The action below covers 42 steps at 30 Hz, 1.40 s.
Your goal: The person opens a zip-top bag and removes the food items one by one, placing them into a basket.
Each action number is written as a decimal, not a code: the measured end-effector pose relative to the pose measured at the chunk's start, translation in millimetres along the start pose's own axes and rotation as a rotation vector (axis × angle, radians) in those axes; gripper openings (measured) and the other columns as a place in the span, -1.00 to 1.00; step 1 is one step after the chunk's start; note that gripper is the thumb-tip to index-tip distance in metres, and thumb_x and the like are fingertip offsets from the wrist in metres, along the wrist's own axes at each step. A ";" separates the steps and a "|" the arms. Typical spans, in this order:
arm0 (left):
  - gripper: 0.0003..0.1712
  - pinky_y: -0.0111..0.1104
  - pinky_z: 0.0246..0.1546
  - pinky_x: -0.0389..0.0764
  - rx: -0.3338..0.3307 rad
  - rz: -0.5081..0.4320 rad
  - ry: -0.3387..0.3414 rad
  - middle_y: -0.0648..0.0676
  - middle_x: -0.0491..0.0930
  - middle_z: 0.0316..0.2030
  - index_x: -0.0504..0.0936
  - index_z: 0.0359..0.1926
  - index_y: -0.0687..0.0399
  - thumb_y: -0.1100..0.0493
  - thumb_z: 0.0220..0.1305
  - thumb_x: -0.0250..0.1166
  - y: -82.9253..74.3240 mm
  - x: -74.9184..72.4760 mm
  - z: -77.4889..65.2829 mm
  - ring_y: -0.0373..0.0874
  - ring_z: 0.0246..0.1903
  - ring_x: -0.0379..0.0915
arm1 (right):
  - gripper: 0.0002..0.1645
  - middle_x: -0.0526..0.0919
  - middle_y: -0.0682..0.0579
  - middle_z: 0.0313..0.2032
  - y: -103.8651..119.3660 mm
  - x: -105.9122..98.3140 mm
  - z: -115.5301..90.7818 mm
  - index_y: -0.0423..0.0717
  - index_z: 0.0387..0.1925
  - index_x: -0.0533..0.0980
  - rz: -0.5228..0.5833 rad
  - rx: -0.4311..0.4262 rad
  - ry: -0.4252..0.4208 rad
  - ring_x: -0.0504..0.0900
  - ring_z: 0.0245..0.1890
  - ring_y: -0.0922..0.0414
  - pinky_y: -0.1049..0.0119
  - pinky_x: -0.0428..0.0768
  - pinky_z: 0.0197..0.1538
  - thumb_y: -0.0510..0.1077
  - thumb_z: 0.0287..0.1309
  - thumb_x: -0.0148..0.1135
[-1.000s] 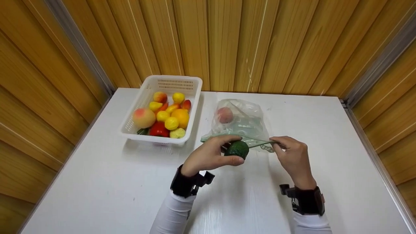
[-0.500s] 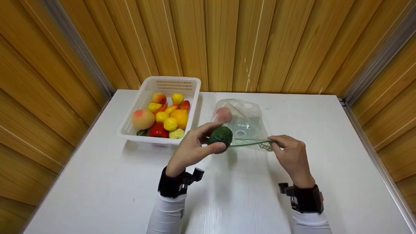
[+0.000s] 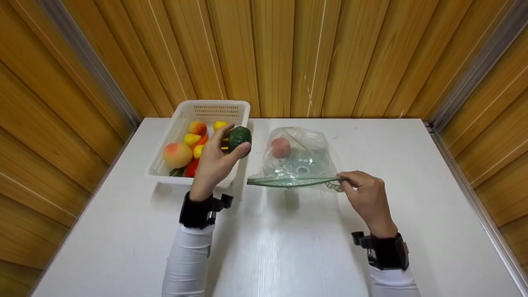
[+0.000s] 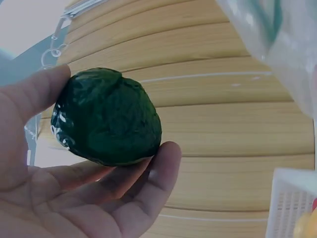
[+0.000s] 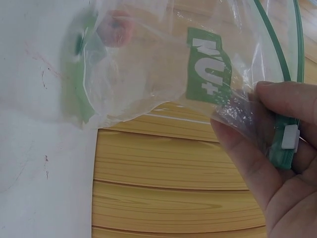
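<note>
My left hand (image 3: pixel 215 163) grips a dark green, wrinkled, roundish fruit (image 3: pixel 239 141) that looks like an avocado, held over the right side of the basket. In the left wrist view the thumb is on one side of the green fruit (image 4: pixel 106 119) and the fingers curl under it. My right hand (image 3: pixel 366 198) pinches the right end of a clear zip bag (image 3: pixel 313 159) with a green zip edge. A white slider (image 5: pixel 290 137) shows by the fingers in the right wrist view. Inside the bag lies a peach (image 3: pixel 281 147), and green print shows on its side.
A white perforated basket (image 3: pixel 161 167) at the back left holds several fruits, among them a large peach (image 3: pixel 177 154) and a red one (image 3: pixel 192 168), partly hidden by my left hand. Wood-patterned panels (image 3: pixel 272 62) rise behind the white table (image 3: pixel 288 247).
My left hand has moved left and away from me with the green fruit, from the bag's mouth to over the basket. The right hand keeps its pinch on the bag, whose zip edge now shows fully.
</note>
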State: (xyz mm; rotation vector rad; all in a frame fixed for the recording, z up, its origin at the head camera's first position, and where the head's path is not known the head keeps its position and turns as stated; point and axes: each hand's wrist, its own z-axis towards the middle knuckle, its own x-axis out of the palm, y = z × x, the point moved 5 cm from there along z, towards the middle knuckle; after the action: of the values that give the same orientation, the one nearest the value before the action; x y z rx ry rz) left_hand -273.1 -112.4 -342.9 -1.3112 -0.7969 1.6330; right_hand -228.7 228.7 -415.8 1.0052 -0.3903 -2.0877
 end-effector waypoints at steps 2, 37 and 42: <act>-0.17 -0.05 0.17 0.61 -0.012 0.041 0.009 0.29 0.48 0.28 0.33 0.50 0.15 -0.01 0.33 0.44 -1.9 -6.0 8.2 0.13 0.17 0.49 | -0.72 0.81 -0.10 -0.33 -0.7 0.1 0.0 -0.31 -0.27 0.77 0.003 -0.004 0.000 0.80 -0.33 -0.03 0.82 0.40 -0.19 -0.59 -0.01 0.36; -0.14 -0.03 0.47 0.27 -0.469 0.438 0.093 0.37 0.33 0.41 0.11 0.56 0.30 -0.11 0.52 0.17 118.2 -2.5 115.7 0.15 0.30 0.34 | -0.73 0.81 -0.10 -0.32 2.5 4.4 -1.5 -0.32 -0.25 0.76 0.049 0.027 0.035 0.79 -0.35 -0.03 0.78 0.47 -0.21 -0.58 0.03 0.37; -0.25 0.01 0.48 0.23 -0.459 0.386 0.056 0.38 0.31 0.43 0.17 0.53 0.32 -0.10 0.59 0.06 119.0 -6.4 115.2 0.18 0.34 0.32 | -0.74 0.81 -0.10 -0.31 1.8 5.4 -0.5 -0.31 -0.25 0.76 0.055 0.027 0.034 0.79 -0.35 -0.02 0.77 0.47 -0.21 -0.57 0.04 0.37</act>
State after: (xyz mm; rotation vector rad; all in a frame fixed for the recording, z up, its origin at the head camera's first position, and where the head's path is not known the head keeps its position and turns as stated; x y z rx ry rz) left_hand -412.3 -163.2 -417.2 -1.9222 -0.9653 1.7580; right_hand -229.5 223.6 -418.0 1.0329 -0.4257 -2.0187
